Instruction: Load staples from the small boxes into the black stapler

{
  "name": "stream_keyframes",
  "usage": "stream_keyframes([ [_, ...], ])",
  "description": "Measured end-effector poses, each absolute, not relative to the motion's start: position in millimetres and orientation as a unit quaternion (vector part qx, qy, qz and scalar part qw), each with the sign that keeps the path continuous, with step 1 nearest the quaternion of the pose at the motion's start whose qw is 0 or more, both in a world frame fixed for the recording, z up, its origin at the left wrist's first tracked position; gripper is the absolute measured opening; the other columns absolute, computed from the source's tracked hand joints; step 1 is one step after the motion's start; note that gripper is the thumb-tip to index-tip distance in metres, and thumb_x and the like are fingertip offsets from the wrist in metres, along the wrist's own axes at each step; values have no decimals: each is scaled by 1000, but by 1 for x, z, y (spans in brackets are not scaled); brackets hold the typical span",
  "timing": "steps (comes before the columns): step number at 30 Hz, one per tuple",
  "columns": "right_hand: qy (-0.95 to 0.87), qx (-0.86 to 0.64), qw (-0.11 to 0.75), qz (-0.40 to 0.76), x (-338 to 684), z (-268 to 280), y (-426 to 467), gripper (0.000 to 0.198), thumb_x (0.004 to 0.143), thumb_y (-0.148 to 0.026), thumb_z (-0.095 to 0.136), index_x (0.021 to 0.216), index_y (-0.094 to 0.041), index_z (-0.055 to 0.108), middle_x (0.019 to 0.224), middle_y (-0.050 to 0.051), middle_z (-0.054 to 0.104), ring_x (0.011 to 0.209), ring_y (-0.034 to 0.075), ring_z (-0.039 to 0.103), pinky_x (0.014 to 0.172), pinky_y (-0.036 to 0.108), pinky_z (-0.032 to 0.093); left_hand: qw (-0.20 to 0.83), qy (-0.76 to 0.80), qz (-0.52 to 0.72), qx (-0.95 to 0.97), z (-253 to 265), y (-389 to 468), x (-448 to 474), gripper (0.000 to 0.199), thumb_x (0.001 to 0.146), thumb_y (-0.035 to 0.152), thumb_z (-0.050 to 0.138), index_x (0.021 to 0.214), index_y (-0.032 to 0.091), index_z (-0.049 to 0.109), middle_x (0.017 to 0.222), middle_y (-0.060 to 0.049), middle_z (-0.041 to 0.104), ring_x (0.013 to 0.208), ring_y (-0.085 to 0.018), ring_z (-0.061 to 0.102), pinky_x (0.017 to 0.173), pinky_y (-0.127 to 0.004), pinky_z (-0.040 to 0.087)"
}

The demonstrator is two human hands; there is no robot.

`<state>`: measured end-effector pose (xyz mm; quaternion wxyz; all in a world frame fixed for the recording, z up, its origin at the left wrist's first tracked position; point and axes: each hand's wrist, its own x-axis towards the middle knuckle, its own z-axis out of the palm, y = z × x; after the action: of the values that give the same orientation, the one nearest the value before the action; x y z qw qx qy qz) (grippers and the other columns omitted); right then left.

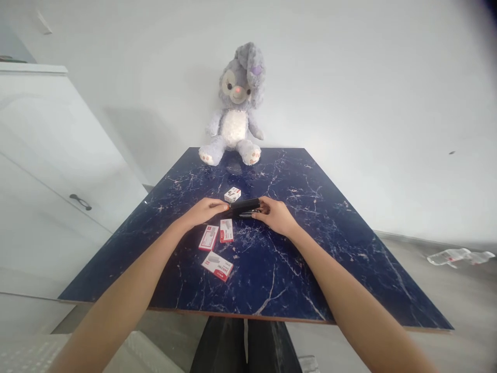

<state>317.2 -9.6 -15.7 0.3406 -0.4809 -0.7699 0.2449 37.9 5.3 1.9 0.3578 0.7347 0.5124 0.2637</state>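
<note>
A black stapler (pixel 244 206) lies across the middle of the table between my two hands. My right hand (pixel 275 213) has its fingers closed around the stapler's right end. At the other end, the fingertips of my left hand (pixel 209 210) are pinched on the stapler's tip. Just beyond it sits a small white box (pixel 232 195) with black printing. Closer to me lie three red-and-white staple boxes: an upright-turned one (pixel 227 231), one beside it on the left (pixel 208 238), and a larger one (pixel 218 266) nearest the front edge.
The dark blue marbled table (pixel 310 280) reaches to the wall. A grey plush rabbit (pixel 236 106) sits at its far edge. On the left stands a white cabinet (pixel 58 171) with a dark handle. Plastic bottles (pixel 460 256) lie on the floor to the right.
</note>
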Motion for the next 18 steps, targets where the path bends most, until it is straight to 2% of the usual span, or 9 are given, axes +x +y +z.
stream_keyframes([
  [6,-785,-464,318,260,327,-8,-2,39,80,-30,72,117,-24,63,93,1,74,78,16,67,77,29,51,408,507,259,714,2,9,32,45,81,54,67,112,23,76,111,-4,76,105,-27,68,97,-39,49],
  [8,-776,-478,318,262,346,-2,2,40,81,-35,72,118,-24,63,87,1,75,78,18,68,77,31,51,412,493,263,719,-1,11,30,44,82,51,68,116,25,75,113,-5,75,103,-26,68,94,-38,50],
  [9,-769,-491,325,249,355,2,3,39,82,-39,71,117,-24,64,84,1,74,76,18,67,75,31,51,408,493,269,720,-3,12,29,43,83,50,67,118,26,74,114,-5,75,102,-25,68,92,-37,51],
  [11,-722,-550,391,155,368,9,2,29,85,-46,65,101,-22,69,74,2,70,69,19,64,70,31,49,381,503,287,720,-7,13,30,39,86,46,65,118,28,74,116,-4,74,98,-24,68,88,-36,52],
  [14,-667,-581,465,31,358,20,-14,33,95,-46,50,86,-20,68,64,2,64,61,17,58,67,30,46,346,517,319,715,-12,11,34,33,88,40,62,115,28,75,114,-4,75,94,-23,68,85,-35,53],
  [16,-754,-503,418,60,332,23,-32,31,95,-42,49,84,-21,68,69,3,66,63,16,58,67,29,45,339,521,331,710,-12,10,37,32,89,40,60,113,26,76,111,-4,75,94,-23,68,85,-34,52],
  [18,-855,-378,332,126,300,21,-51,22,93,-35,53,91,-23,71,80,3,69,71,17,61,72,29,46,335,523,334,710,-11,8,40,33,90,42,58,112,25,76,109,-4,75,94,-22,68,85,-33,52],
])
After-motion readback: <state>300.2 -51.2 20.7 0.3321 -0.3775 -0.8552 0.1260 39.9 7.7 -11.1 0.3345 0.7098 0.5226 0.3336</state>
